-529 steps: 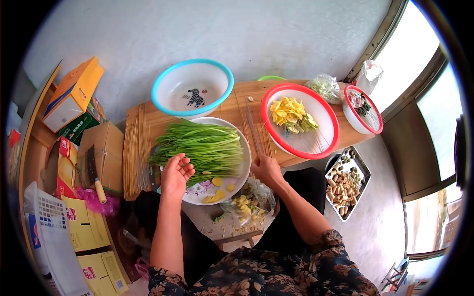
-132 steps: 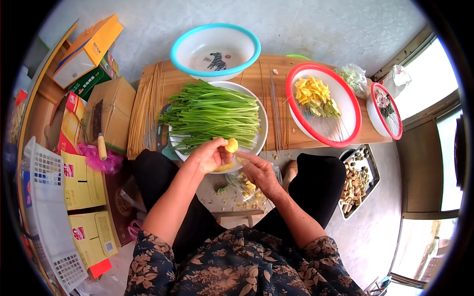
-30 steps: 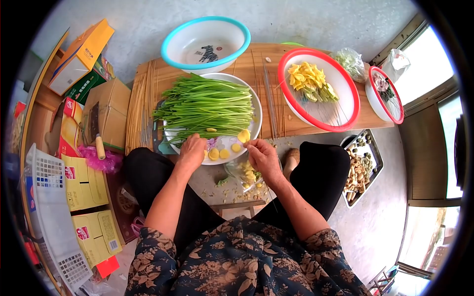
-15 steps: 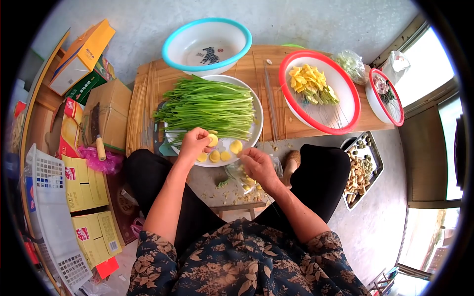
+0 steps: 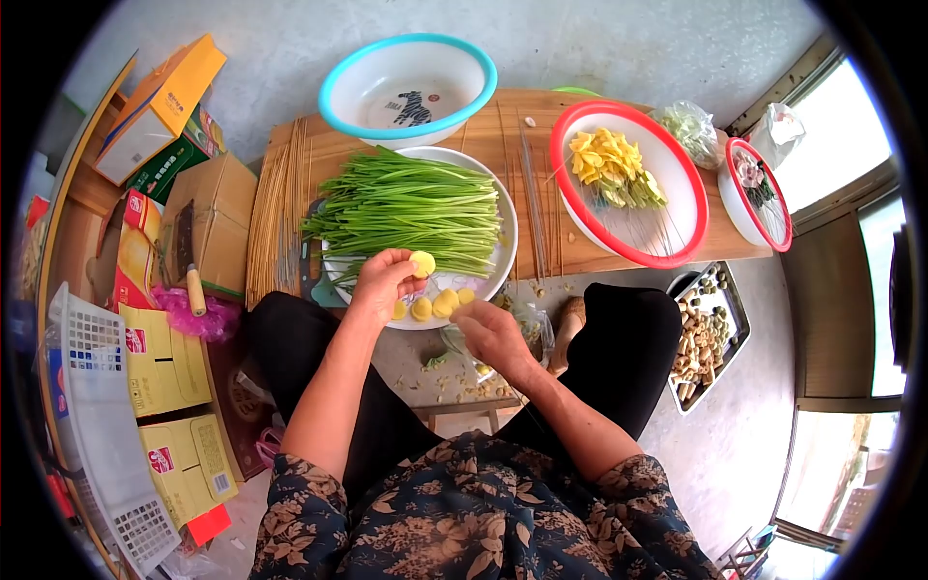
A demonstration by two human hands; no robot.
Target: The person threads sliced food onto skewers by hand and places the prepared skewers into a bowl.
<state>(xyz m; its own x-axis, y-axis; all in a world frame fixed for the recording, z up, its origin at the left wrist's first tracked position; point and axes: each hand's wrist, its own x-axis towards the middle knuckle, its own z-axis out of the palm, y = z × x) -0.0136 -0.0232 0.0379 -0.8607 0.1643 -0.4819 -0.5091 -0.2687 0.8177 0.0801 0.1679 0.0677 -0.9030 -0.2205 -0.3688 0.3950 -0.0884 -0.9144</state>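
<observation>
My left hand pinches a round yellow potato slice above the front of a white plate. My right hand is closed just right of the plate's front edge; a thin skewer, barely visible, trails out below it. Between and below the hands, several more potato slices lie along the plate's near rim. A big heap of green garlic chives covers most of the plate. My right fingers hide part of the row of slices.
Bundles of thin skewers lie on the wooden table. Behind is a blue-rimmed basin; to the right, a red-rimmed basin of skewered slices. A tray of food pieces sits on the floor. A knife rests among boxes at left.
My right hand has moved left and slightly down, closer to my left hand. My left hand has raised its potato slice a little and turned its flat face more toward me.
</observation>
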